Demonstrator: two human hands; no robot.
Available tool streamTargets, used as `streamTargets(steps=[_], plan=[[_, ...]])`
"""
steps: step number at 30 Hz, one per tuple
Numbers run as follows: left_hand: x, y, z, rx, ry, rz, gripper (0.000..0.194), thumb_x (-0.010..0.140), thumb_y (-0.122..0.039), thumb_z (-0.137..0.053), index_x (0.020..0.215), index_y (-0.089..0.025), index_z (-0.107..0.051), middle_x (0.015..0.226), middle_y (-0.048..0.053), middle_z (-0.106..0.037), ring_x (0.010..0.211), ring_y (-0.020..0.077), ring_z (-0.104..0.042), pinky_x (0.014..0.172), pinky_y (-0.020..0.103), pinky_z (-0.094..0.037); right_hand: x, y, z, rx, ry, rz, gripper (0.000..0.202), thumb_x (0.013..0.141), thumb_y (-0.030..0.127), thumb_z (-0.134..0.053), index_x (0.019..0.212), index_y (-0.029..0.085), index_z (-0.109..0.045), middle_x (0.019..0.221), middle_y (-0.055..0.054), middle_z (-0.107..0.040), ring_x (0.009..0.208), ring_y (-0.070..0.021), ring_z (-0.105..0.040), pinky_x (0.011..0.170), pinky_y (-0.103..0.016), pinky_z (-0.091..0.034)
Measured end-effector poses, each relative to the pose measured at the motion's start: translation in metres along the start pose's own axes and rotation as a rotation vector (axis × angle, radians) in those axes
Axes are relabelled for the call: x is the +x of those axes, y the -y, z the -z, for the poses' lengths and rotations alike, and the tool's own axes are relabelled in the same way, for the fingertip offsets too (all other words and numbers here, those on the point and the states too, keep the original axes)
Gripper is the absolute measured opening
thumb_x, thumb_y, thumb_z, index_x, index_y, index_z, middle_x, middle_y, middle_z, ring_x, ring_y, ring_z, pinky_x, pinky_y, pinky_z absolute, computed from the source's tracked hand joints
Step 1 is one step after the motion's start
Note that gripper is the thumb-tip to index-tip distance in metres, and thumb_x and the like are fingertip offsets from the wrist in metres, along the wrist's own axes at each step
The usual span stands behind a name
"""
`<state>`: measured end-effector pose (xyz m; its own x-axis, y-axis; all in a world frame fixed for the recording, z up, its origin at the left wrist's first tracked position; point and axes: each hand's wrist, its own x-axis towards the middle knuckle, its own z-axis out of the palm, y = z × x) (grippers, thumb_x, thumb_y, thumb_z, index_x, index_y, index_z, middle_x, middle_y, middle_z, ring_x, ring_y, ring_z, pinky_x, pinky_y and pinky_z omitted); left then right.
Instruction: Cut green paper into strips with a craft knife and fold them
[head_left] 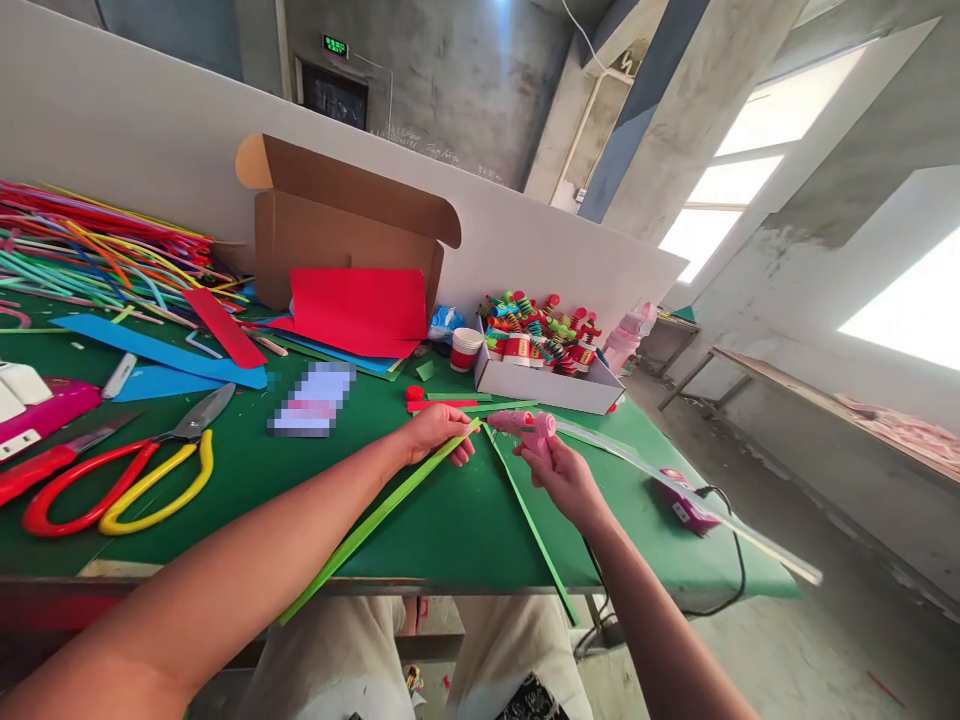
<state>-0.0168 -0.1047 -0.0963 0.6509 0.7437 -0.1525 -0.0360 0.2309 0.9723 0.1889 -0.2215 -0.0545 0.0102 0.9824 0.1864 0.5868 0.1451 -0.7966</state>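
My left hand (pixel 442 435) pinches the upper end of a long light-green paper strip (pixel 375 515), which slants down toward my lap past the table edge. In my right hand (pixel 566 475) is a pink hot glue gun (pixel 529 428), its nozzle pointing left, close to the pinched strip end. A long clear glue stick (pixel 690 495) sticks out of the gun's back to the right. A second green strip (pixel 529 525) runs from near the nozzle down over the table's front edge. Whether the nozzle touches paper I cannot tell.
Red-and-yellow scissors (pixel 161 460), a red-handled knife (pixel 64 460) and a magenta power strip (pixel 52 410) lie left. Behind are red paper (pixel 360 310), a cardboard box (pixel 337 225), paper cups (pixel 466 350) and a white box (pixel 547 388) of colourful figures. A corded purple block (pixel 686 500) sits right.
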Motion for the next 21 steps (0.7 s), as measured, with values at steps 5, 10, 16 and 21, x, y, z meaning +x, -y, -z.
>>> streamTargets(steps=[5, 10, 16, 21], plan=[[0.0016, 0.0009, 0.0008, 0.004, 0.005, 0.000, 0.023, 0.073, -0.032, -0.077, 0.076, -0.013, -0.064, 0.059, 0.005, -0.070, 0.049, 0.0158, -0.065, 0.051, 0.027, -0.054, 0.0014, -0.0024, -0.0006, -0.051, 0.010, 0.005, 0.040, 0.083, 0.054, -0.055, 0.102, 0.020, -0.061, 0.064, 0.000, -0.061, 0.051, -0.0148, -0.049, 0.049, -0.026, -0.038], [0.0020, 0.0008, 0.0018, 0.004, 0.017, 0.002, 0.026, 0.072, -0.034, -0.079, 0.079, -0.013, -0.064, 0.060, 0.005, -0.070, 0.050, 0.0162, -0.065, 0.052, 0.028, -0.054, 0.0030, -0.0082, -0.0021, -0.109, -0.020, 0.038, 0.036, 0.085, 0.052, -0.054, 0.098, 0.020, -0.062, 0.057, 0.003, -0.053, 0.051, -0.0144, -0.046, 0.048, -0.025, -0.035], [0.0018, 0.0010, 0.0020, 0.004, 0.020, -0.003, 0.023, 0.073, -0.032, -0.077, 0.081, -0.014, -0.065, 0.059, 0.004, -0.070, 0.050, 0.0159, -0.065, 0.052, 0.027, -0.054, 0.0016, -0.0066, -0.0030, -0.115, -0.028, 0.034, 0.035, 0.086, 0.051, -0.055, 0.101, 0.020, -0.063, 0.060, 0.003, -0.054, 0.052, -0.0152, -0.046, 0.050, -0.026, -0.037], [0.0021, 0.0013, 0.0024, 0.008, 0.024, -0.004, 0.024, 0.074, -0.033, -0.078, 0.080, -0.014, -0.065, 0.060, 0.005, -0.070, 0.049, 0.0156, -0.065, 0.053, 0.027, -0.055, 0.0015, -0.0057, -0.0030, -0.119, -0.041, 0.049, 0.032, 0.086, 0.048, -0.057, 0.101, 0.021, -0.064, 0.057, 0.003, -0.052, 0.052, -0.0155, -0.045, 0.047, -0.025, -0.035]])
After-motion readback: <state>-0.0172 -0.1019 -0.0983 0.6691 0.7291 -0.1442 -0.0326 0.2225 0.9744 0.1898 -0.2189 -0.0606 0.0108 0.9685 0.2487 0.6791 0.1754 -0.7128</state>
